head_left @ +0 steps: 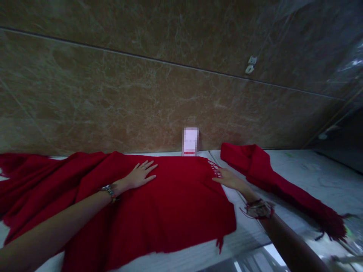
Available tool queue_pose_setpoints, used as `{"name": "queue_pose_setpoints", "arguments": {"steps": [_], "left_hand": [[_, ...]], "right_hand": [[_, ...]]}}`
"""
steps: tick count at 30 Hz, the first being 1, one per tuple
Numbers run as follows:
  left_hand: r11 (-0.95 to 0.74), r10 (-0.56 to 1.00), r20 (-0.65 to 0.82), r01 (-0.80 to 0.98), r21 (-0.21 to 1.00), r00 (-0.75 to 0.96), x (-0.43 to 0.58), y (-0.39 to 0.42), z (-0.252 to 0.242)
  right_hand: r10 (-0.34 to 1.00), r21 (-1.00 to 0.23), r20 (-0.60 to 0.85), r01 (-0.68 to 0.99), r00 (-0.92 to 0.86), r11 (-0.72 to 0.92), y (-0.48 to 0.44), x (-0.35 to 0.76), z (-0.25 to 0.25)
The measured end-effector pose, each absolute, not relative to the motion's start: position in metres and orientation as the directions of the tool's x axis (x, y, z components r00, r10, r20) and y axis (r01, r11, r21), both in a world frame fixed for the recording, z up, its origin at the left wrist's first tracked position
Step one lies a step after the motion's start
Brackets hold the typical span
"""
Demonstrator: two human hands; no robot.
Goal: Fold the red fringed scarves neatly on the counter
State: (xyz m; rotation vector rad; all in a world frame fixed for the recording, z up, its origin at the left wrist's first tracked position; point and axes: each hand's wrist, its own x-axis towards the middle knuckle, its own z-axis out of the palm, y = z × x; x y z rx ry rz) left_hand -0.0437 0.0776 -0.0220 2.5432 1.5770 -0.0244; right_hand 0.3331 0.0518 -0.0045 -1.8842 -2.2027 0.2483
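Observation:
A wide red fringed scarf (176,204) lies spread over the white surface, smooth at its right end and rumpled toward the left. My left hand (138,175) rests flat on the cloth near its middle, fingers spread. At the scarf's right edge, my right hand (228,178) reaches over the fringe, its fingers stretched out and touching the strands and cloth. Some fringe hangs off the near right corner. A second red scarf (269,173), folded into a long narrow strip with dark tassels at its near end, lies to the right of my right hand.
Behind the scarves rises a brown marbled tile wall (127,94). A small pale box-like item (190,141), blurred out, stands against it. Higher up is a small white fitting (251,65). The white tabletop (300,173) extends right, toward a dark object (340,132).

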Motion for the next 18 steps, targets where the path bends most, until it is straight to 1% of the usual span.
{"name": "queue_pose_setpoints", "arguments": {"steps": [2, 5, 7, 9, 11, 13, 14, 15, 16, 18], "left_hand": [[-0.460, 0.874, -0.118, 0.881, 0.111, 0.471, -0.061, 0.079, -0.019], [-0.484, 0.855, -0.159, 0.870, 0.094, 0.493, -0.077, 0.082, -0.007], [-0.509, 0.835, -0.209, 0.859, 0.058, 0.509, -0.076, 0.084, 0.002], [-0.518, 0.834, -0.214, 0.855, 0.014, 0.509, -0.062, 0.085, 0.008], [-0.483, 0.867, -0.129, 0.875, 0.009, 0.480, -0.041, 0.084, 0.008], [-0.414, 0.906, -0.064, 0.908, 0.061, 0.418, -0.018, 0.079, 0.003], [-0.391, 0.916, -0.061, 0.917, 0.077, 0.396, -0.009, 0.075, -0.001], [-0.379, 0.922, -0.053, 0.922, 0.074, 0.383, -0.002, 0.072, -0.006], [-0.378, 0.923, -0.051, 0.923, 0.066, 0.382, 0.003, 0.068, -0.009], [-0.403, 0.914, -0.038, 0.915, 0.039, 0.404, 0.003, 0.065, -0.015]], "right_hand": [[0.987, -0.380, 0.075, 0.912, -0.140, 0.158, 0.042, 0.333, -0.012], [0.985, -0.524, 0.142, 0.837, -0.098, 0.159, 0.034, 0.325, -0.022], [0.983, -0.579, 0.171, 0.801, -0.067, 0.155, 0.034, 0.318, -0.023], [0.980, -0.619, 0.198, 0.771, -0.033, 0.151, 0.035, 0.313, -0.019], [0.974, -0.739, 0.227, 0.656, 0.022, 0.157, 0.035, 0.309, -0.011], [0.966, -0.878, 0.239, 0.446, 0.097, 0.172, 0.034, 0.310, -0.001], [0.962, -0.918, 0.236, 0.356, 0.136, 0.175, 0.034, 0.312, 0.004], [0.958, -0.929, 0.232, 0.332, 0.168, 0.167, 0.033, 0.316, 0.010], [0.955, -0.913, 0.230, 0.381, 0.187, 0.146, 0.033, 0.322, 0.016], [0.950, -0.824, 0.234, 0.560, 0.206, 0.082, 0.034, 0.338, 0.028]]}}
